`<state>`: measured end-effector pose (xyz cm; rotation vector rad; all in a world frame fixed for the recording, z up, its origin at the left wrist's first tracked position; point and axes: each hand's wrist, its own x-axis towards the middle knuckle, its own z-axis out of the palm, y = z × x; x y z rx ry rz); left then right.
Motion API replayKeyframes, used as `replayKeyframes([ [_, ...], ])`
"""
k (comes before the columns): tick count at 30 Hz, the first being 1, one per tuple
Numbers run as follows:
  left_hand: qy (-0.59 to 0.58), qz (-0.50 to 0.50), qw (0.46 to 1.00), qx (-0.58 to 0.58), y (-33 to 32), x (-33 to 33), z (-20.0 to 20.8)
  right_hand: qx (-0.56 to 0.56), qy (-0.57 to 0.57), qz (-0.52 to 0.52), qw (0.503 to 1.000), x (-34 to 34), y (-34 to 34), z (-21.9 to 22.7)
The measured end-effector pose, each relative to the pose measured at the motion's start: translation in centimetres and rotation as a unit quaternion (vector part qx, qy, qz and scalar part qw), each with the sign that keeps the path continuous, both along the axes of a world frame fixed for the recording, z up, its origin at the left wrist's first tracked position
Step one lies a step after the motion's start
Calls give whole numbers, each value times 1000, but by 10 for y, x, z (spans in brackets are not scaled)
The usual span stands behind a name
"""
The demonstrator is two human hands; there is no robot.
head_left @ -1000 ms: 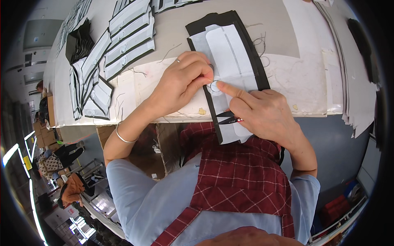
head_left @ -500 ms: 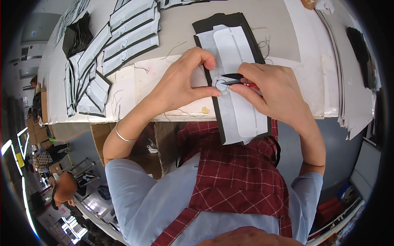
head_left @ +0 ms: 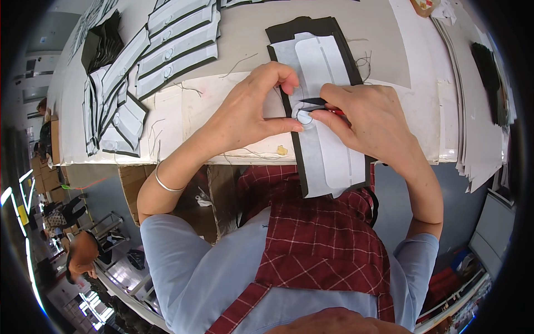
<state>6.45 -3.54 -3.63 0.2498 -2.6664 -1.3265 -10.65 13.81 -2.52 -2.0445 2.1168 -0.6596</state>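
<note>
A long fabric panel (head_left: 334,161), white-backed with black borders, lies across the table edge on top of another dark piece (head_left: 300,25). Near its middle is a small round outline (head_left: 304,117). My right hand (head_left: 370,111) is closed around small snips (head_left: 314,101) with dark pointed blades and a red handle; the blades are parted over the round outline. My left hand (head_left: 245,106) holds the panel down by its left border, thumb tip beside the circle and index finger curled above it. Its other fingers are mostly hidden.
Stacks of similar white-and-black panels (head_left: 178,55) cover the table's far left. Loose threads (head_left: 364,65) are scattered about. Layered sheets (head_left: 478,150) and a dark bundle (head_left: 486,72) sit at the right. An open cardboard box (head_left: 222,195) stands below the table edge.
The snips' blades have shifted slightly at the round outline, and the lower blade now shows less. Both hands stay in nearly the same place on the panel. The whole view has shifted a little.
</note>
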Motion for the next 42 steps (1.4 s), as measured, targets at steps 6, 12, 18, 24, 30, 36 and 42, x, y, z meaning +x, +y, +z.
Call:
replayKeyframes([
  [6, 6, -2, 1000, -1, 0, 0, -1, -1, -7, 1, 1000, 0, -1, 2],
  [12, 10, -3, 1000, -8, 0, -1, -2, 12, -25, 2, 1000, -1, -3, 2],
  [18, 11, -4, 1000, -8, 0, -1, -1, 25, -64, 6, 998, -3, -4, 1],
  [24, 7, -2, 1000, -12, 0, 0, -1, 19, -176, 3, 984, -1, -8, 4],
  [30, 25, -22, 999, -28, 0, -4, 4, -23, -457, -83, 885, -6, -3, 10],
  [36, 61, -19, 997, -33, 1, -5, -5, -114, -184, -7, 976, 15, 18, -8],
  [42, 10, -4, 980, -198, -16, 20, 25, -75, 50, 34, 995, 19, 34, -13],
])
